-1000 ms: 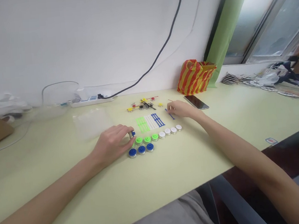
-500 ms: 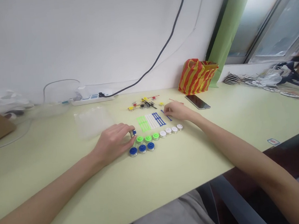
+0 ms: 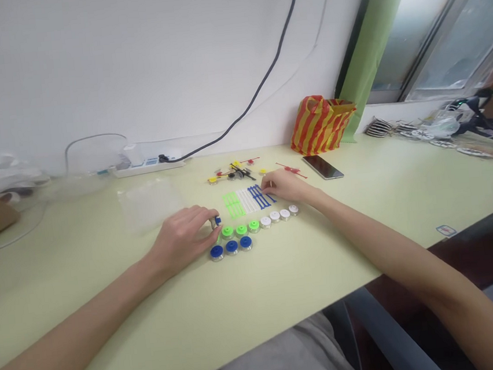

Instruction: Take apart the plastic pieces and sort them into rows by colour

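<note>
A pale green desk (image 3: 109,303) runs along a white wall, with a black cable (image 3: 258,85) descending to a white power strip (image 3: 148,168); a red-and-yellow striped plastic bag (image 3: 320,124) stands at the back, a smartphone (image 3: 322,166) lying just in front of it; a clear plastic container (image 3: 149,205) sits left of centre. Mid-desk, green strips (image 3: 233,205), white strips (image 3: 246,200) and blue strips (image 3: 258,196) lie side by side; nearer are three blue-capped discs (image 3: 230,247), three green-capped discs (image 3: 241,230) and four white-capped discs (image 3: 274,216); small yellow-and-red parts (image 3: 234,171) lie beyond (exact shapes too small to tell). Left hand (image 3: 182,238): fingers closed, pinching a small blue-capped metal piece (image 3: 216,221) just beside the green row; right hand (image 3: 288,185): fingers curled, tips at the blue strips, thumb and forefinger close together; cannot tell whether they grip anything.
</note>
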Demonstrator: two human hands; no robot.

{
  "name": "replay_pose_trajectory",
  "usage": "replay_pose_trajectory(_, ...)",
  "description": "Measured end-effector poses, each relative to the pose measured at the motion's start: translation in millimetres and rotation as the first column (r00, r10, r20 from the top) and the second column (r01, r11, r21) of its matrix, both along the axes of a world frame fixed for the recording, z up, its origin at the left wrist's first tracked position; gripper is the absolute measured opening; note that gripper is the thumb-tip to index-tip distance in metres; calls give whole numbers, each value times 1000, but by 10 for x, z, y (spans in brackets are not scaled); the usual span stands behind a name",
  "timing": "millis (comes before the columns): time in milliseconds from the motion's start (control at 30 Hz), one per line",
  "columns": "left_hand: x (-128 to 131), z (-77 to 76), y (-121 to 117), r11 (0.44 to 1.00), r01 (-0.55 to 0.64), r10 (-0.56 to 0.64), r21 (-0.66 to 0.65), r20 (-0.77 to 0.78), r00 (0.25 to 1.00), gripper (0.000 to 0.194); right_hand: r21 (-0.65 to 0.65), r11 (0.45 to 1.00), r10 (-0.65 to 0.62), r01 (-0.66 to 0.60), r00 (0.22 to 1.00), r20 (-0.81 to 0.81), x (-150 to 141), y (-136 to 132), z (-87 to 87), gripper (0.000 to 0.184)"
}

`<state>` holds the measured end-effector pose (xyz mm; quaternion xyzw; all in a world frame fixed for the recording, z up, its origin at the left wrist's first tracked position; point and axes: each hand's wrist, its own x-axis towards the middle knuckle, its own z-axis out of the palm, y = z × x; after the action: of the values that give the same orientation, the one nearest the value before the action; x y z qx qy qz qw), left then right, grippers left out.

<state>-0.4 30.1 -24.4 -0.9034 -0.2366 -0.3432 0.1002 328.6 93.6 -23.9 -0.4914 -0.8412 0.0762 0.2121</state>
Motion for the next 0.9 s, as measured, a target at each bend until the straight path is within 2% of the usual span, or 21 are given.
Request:
replay_pose_trajectory(433, 6, 2, 2, 1000, -2, 3, 21, -17, 1000, 11, -8, 1000, 29, -29, 999, 32, -7, -26, 29, 6)
replay_pose_trajectory(900, 6, 3, 1, 1000, -10, 10, -3, -10, 1000, 11, 3, 1000, 7, -8, 999, 48, -21, -40, 39, 7)
